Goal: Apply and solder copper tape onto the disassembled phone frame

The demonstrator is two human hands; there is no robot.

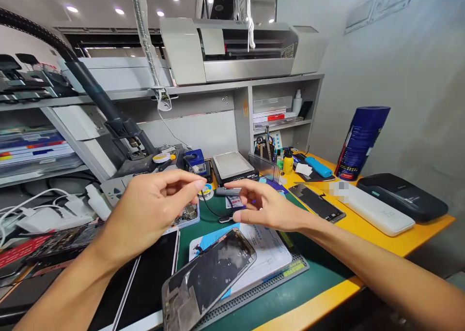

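My left hand (162,203) is closed, thumb and forefinger pinched at the upper end of a thin black cable (208,206). The cable curves down to a small dark piece (225,218) beside my right hand (257,203). The right thumb tip is at that piece, while the forefinger reaches over a grey tool (227,191) with a gap between finger and thumb. Below both hands a phone screen (214,273) lies tilted across a white and blue box (267,251), which rests on a grey perforated mat (261,294).
White-framed screens (147,278) lie at the left. Behind are a metal-topped plate (232,165), a yellow bottle (288,161) and a shelf (250,84). Another screen (316,203), a white power bank (378,210), a black case (403,195) and a blue can (363,142) stand right.
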